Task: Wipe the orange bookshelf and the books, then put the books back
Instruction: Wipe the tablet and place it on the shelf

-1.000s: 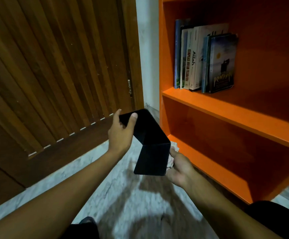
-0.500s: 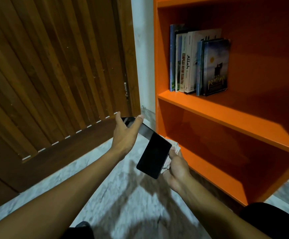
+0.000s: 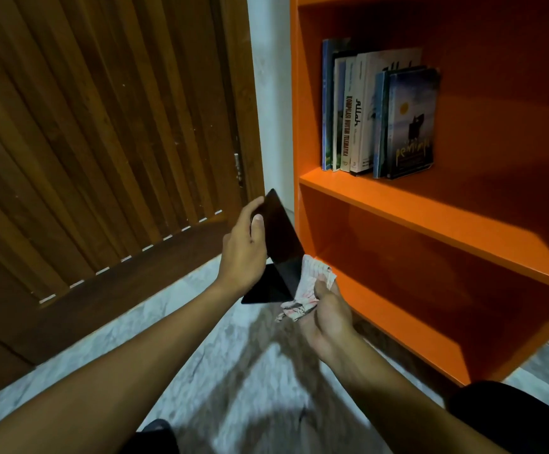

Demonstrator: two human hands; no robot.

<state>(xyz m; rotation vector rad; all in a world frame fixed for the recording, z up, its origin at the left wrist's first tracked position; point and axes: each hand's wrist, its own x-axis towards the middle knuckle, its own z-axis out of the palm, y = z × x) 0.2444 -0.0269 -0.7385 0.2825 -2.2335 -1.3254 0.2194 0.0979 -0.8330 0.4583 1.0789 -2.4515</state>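
While the left hand (image 3: 243, 253) gripped the upper leaf of a black L-shaped bookend (image 3: 281, 239), thumb curled over its edge, the right hand (image 3: 327, 317) pinched a crumpled pale cloth (image 3: 309, 283) against the bookend's lower leaf. Half a second before, the bookend had been tilted with one flat face toward the camera and the cloth mostly hidden behind it; by this moment it had been turned more upright, its fold showing, and the cloth had come round to the near edge. I judged that the wiping of this piece was under way, with one side apparently done and the other being reached.

Just right of the bookend stood the orange bookshelf (image 3: 397, 204). Its upper compartment held a row of books (image 3: 378, 113) upright against the left wall, the outermost showing a dark blue cover. The compartment below them, level with the bookend, held nothing I could see. That suggested the books were already back and the bookend was among the last pieces to return.

Left of the bookend was a slatted wooden door (image 3: 102, 142), and beneath it a pale marbled floor (image 3: 233, 388).
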